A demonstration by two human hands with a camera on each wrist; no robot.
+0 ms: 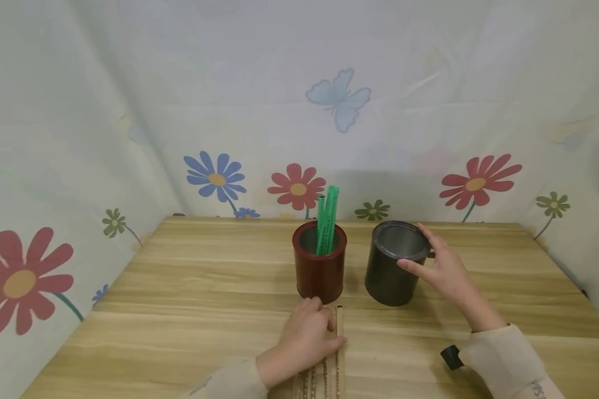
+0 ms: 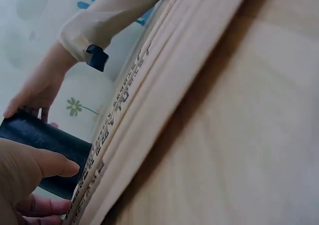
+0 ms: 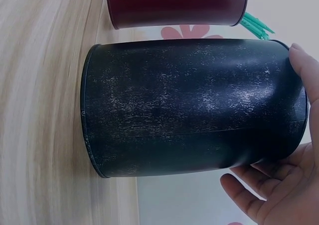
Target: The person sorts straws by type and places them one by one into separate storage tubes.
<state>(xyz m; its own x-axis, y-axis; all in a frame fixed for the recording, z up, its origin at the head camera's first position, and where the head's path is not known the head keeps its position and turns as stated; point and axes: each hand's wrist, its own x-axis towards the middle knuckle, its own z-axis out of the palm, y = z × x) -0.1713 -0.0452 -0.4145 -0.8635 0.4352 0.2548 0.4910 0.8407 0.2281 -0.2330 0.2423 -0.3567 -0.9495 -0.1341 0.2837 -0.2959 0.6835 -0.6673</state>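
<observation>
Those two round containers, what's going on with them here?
A person's right hand grips the black container near its top. The left hand is over brown strips lying on the wooden table; whether it pinches one is hard to tell. Beside the black container stands a dark red container, with green sticks poking out of it.
</observation>
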